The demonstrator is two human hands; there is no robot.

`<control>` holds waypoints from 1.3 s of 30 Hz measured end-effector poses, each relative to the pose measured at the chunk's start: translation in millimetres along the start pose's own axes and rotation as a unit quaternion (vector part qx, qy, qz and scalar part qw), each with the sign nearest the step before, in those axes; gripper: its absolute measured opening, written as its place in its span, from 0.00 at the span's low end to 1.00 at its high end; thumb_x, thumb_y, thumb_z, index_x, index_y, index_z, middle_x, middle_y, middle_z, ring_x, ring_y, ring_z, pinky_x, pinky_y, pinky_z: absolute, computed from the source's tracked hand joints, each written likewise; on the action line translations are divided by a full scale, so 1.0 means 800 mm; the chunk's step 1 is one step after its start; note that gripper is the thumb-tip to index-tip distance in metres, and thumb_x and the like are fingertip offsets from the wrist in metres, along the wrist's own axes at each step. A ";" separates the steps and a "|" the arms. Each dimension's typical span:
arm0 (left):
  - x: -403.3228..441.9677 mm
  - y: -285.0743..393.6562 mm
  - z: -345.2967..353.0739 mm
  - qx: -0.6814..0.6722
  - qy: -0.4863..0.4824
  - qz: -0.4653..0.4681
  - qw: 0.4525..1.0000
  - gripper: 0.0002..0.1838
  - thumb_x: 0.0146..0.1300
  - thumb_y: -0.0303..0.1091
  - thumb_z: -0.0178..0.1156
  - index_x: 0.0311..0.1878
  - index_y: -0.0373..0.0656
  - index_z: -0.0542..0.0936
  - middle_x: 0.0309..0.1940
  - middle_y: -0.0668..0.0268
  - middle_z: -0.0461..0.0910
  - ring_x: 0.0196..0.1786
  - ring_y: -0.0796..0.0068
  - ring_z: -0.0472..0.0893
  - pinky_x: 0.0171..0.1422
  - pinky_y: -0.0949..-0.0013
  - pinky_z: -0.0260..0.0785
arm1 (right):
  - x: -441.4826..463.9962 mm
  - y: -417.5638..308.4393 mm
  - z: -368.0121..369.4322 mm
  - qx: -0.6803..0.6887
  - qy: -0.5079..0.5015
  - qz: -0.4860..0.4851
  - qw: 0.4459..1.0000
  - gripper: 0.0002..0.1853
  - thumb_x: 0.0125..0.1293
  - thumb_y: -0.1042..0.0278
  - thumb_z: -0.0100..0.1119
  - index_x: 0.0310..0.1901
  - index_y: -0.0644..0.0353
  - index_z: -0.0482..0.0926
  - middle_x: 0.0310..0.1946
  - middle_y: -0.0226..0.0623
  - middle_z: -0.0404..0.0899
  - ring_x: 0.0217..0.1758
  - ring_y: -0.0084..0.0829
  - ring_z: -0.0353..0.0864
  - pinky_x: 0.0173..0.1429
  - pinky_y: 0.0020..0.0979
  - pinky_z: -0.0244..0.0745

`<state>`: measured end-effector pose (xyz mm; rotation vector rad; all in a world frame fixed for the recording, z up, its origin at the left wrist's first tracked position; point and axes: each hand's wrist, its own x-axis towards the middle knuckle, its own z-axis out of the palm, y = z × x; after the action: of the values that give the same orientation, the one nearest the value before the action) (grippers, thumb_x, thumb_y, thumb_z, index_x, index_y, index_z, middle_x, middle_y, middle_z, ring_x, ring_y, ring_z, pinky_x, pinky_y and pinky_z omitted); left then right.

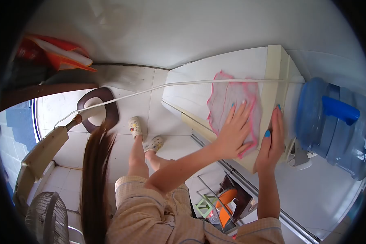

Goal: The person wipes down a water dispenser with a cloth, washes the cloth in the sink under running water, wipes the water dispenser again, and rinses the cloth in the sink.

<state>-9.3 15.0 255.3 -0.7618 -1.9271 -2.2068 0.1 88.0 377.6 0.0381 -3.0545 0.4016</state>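
My left hand (235,132) lies flat, fingers spread, on a thin pale cloth with a pink edge (225,97). The cloth is spread over the white side panel of a water dispenser (191,79). On the cream-coloured edge of the dispenser rests my right hand (271,142), its fingers stretched out together and the thumb apart. A large blue water jug (333,122) sits at the dispenser's right end. Across the panel and the cloth runs a white cord (179,84).
A standing fan (46,217) with a dark base (114,106) is on the left. Below the dispenser are a metal rack (207,185), a green plastic item (205,206) and orange items (225,199). A red and orange item (57,53) is at upper left.
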 end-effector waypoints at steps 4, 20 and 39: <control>-0.105 0.005 0.027 0.041 -0.029 -0.028 0.998 0.27 0.41 0.42 0.58 0.41 0.31 0.69 0.47 0.40 0.60 0.56 0.37 0.56 0.61 0.36 0.38 | 0.000 -0.004 -0.001 -0.020 0.052 -0.027 0.998 0.22 0.54 0.75 0.39 0.52 0.70 0.67 0.53 0.48 0.65 0.57 0.44 0.64 0.59 0.36 0.57; -0.046 -0.032 0.017 0.023 -0.039 0.150 0.988 0.31 0.37 0.43 0.59 0.42 0.27 0.69 0.53 0.41 0.60 0.55 0.40 0.59 0.62 0.42 0.44 | -0.129 0.021 0.107 -0.248 0.360 -0.097 0.894 0.17 0.56 0.60 0.45 0.42 0.61 0.73 0.48 0.48 0.67 0.53 0.48 0.64 0.56 0.47 0.56; -0.127 -0.533 0.011 -0.143 0.018 -0.152 0.978 0.29 0.59 0.37 0.42 0.62 0.33 0.51 0.60 0.52 0.56 0.64 0.59 0.54 0.66 0.70 0.43 | -0.131 0.111 0.305 -0.404 0.401 -0.251 0.783 0.11 0.44 0.66 0.44 0.27 0.51 0.77 0.35 0.24 0.79 0.50 0.36 0.71 0.66 0.47 0.33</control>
<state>-90.5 78.6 -170.8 -0.4762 -1.8369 -2.7007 87.5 112.4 112.6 0.4769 -2.0046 -0.7404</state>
